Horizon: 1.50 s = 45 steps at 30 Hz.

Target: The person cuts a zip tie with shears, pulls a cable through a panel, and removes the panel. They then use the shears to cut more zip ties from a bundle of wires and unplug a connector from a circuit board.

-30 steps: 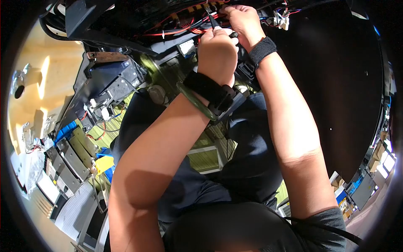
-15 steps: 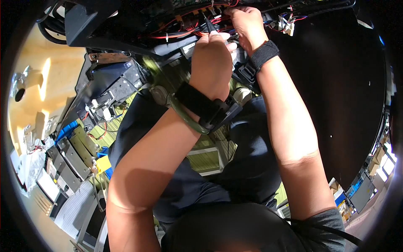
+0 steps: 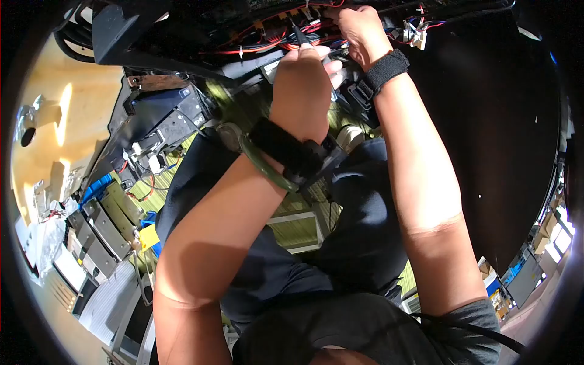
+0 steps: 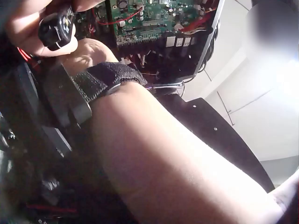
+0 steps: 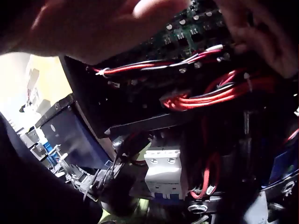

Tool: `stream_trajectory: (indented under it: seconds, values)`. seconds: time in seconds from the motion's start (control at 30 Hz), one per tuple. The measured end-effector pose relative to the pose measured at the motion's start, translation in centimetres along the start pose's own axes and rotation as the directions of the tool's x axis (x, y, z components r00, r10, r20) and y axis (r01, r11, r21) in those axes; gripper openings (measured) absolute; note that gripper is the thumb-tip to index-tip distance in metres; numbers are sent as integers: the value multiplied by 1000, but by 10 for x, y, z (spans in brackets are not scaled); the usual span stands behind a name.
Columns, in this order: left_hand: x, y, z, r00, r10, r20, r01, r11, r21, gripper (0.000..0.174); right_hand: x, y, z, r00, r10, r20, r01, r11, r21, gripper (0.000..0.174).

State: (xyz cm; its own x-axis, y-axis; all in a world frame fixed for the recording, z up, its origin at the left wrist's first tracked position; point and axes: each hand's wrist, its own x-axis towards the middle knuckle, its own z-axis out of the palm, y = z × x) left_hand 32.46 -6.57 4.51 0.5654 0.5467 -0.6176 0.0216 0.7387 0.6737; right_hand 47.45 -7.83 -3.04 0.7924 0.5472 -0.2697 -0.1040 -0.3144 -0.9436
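Observation:
In the head view, my left hand [image 3: 301, 85] grips a black screwdriver-like tool [image 3: 300, 35], its tapered front end pointing up among the wires. The thick rear end of that tool [image 4: 57, 30] juts out between the fingers in the left wrist view. To the right, my right hand [image 3: 363, 36] has bent fingers reaching in at the upper edge of the wiring. Its fingertips are in shadow, and I cannot tell what they hold. Red wires [image 3: 277, 44] run below the tool's tip. A green circuit board [image 4: 145, 23] lies behind the hands.
A white two-pole breaker [image 5: 163, 170] sits below the bundled red wires [image 5: 205, 100]. White connectors [image 3: 418, 33] hang to the right of the right hand. A large black panel [image 3: 486, 140] stands on the right, and a wooden board [image 3: 79, 121] on the left.
My left hand has moved left and slightly down, and the tool's tip has shifted left along the wiring. The right hand has shifted slightly right, its fingers still at the wiring.

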Motion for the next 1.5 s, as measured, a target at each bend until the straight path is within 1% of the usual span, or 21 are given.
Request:
stream_trajectory:
  seconds: [0.03, 0.07, 0.13, 0.17, 0.3, 0.37, 0.4, 0.43, 0.5, 0.57, 0.63, 0.67, 0.8, 0.9, 0.97, 1.07, 1.1, 1.17, 1.23, 1.27, 1.5]
  values:
    - [4, -2, -3, 1000, 9, 7, -9, 1000, 4, 29, -2, 0, 1, 1000, -2, 0, 2, 1000, 2, 17]
    - [13, -6, -5, 999, 26, -19, -27, 997, -75, 27, -6, 0, 2, 987, -151, -54, 140, 975, -174, 18]
    - [19, -4, -8, 999, 43, -14, -43, 997, -58, 26, -26, -8, 2, 879, -475, -41, 390, 766, -510, 19]
    - [22, -3, -9, 998, 57, -8, -58, 997, -43, 25, -29, -1, -1, 842, -538, -30, 405, 668, -624, 18]
    - [18, -2, -4, 995, 94, -19, -96, 991, -96, 25, -49, -19, -5, 839, -542, 33, 417, 603, -680, 15]
    - [13, -2, -5, 997, 83, 5, -82, 994, -70, 25, -28, 3, -5, 965, -261, 3, 236, 872, -429, 17]
    - [10, -1, -4, 997, 69, 29, -68, 997, -43, 25, -26, -1, -4, 991, -129, 40, 135, 954, -268, 16]
    - [6, -1, -2, 997, 70, 28, -68, 997, -43, 25, -26, -5, -4, 991, -129, 41, 135, 954, -268, 16]
    - [-3, -2, 4, 998, 55, -14, -56, 997, -45, 26, -27, -11, 0, 994, 58, 94, -73, 983, 168, 19]
    - [-8, -5, 4, 999, 32, -24, -32, 999, -4, 27, -23, -6, 7, 996, 79, 51, -87, 981, 174, 15]
    - [-10, -12, 1, 997, -64, -45, 59, 993, -107, 27, -31, -22, 2, 976, 187, 112, -208, 951, 227, 15]
    - [-11, -15, -1, 998, -43, -41, 38, 993, -113, 26, -30, -26, 2, 956, 254, 147, -286, 916, 283, 15]
    - [-15, -14, -4, 996, 29, -80, -39, 990, -133, 25, -24, -25, -1, 912, 324, 254, -402, 831, 384, 12]
    - [-14, -16, -11, 989, 112, -95, -114, 993, -18, 27, -23, -20, 5, 929, 307, 209, -362, 874, 323, 10]
    - [-13, -19, -16, 965, 258, -33, -250, 955, 157, 30, -24, -21, 7, 922, 314, 227, -375, 870, 319, 11]
    - [-13, -17, -16, 947, 323, -1, -319, 935, 154, 33, -26, -21, 9, 919, 346, 188, -392, 854, 343, 14]
    - [-13, -14, -14, 947, 322, -1, -318, 936, 154, 33, -27, -22, 8, 917, 351, 188, -396, 855, 335, 15]
    - [-10, -6, -9, 983, 156, -97, -149, 986, 75, 31, -31, -21, 7, 915, 357, 185, -400, 856, 327, 16]
    - [-11, -3, -3, 985, 106, -134, -107, 994, 7, 31, -37, -15, 5, 909, 401, 117, -415, 836, 360, 10]
    - [-10, -1, 1, 983, 66, -168, -78, 995, -61, 31, -39, -14, 1, 932, 327, 153, -361, 870, 337, 9]
    - [-7, -7, 5, 985, 106, -139, -119, 988, -93, 31, -41, -18, 4, 946, 291, 143, -323, 889, 324, 12]
